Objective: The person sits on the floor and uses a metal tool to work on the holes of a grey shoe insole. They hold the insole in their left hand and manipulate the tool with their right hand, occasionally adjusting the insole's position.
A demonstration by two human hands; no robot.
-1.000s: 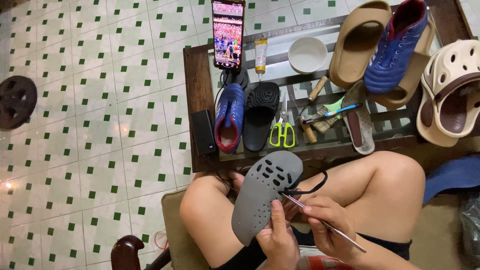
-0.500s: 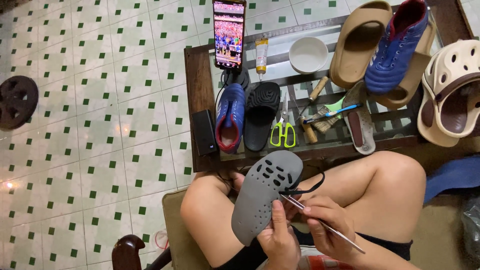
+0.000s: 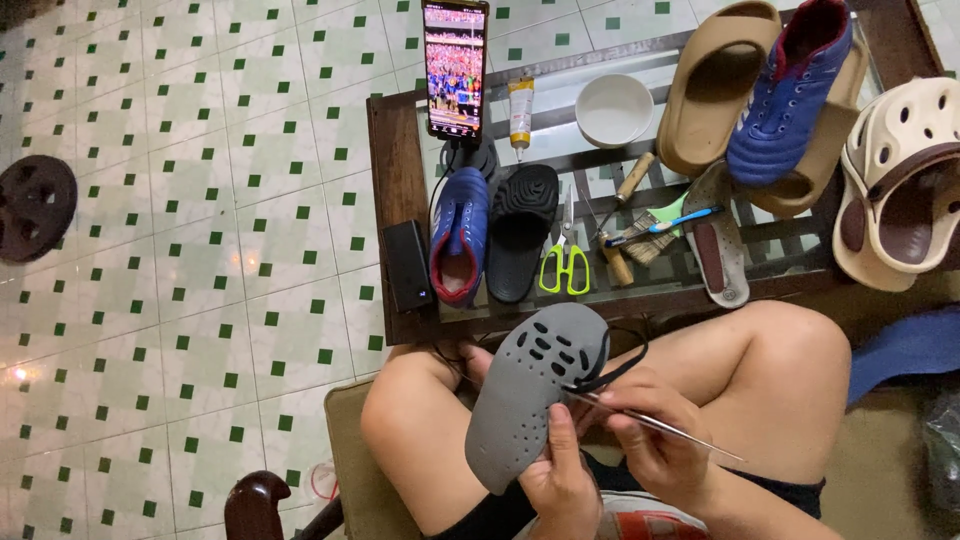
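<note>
Far left on the green-and-white tiled floor [image 3: 200, 200] I've got a dark round weight plate [image 3: 35, 207], well apart from everything else. Coming right, the near edge of the low glass-topped table [image 3: 395, 150] carries a black power bank [image 3: 408, 265], and at the far side a phone [image 3: 455, 68] stands upright with its screen lit. Just right of the power bank lies a blue sports shoe [image 3: 459, 247], touching a black slide [image 3: 520, 230], with a small glue tube [image 3: 519, 112] beyond them.

Down near me, over the bare knees, the grey perforated insole [image 3: 530, 395] is tilted up. My left hand [image 3: 560, 490] has its grip pinching the insole's near end, thumb laid along the face. Just right of it, my right hand [image 3: 655, 445] has its grip pressed on a thin metal needle [image 3: 660, 424], whose tip meets the insole's right edge, where a black cord [image 3: 615, 368] loops out.

Back on the table: green-handled scissors [image 3: 564, 262], a white bowl [image 3: 613, 108], a brush [image 3: 655, 232], a loose brown insole [image 3: 715, 250], a tan slide [image 3: 715, 85] with a second blue shoe [image 3: 790, 95] beside it, and a cream clog [image 3: 905, 185] far right.
</note>
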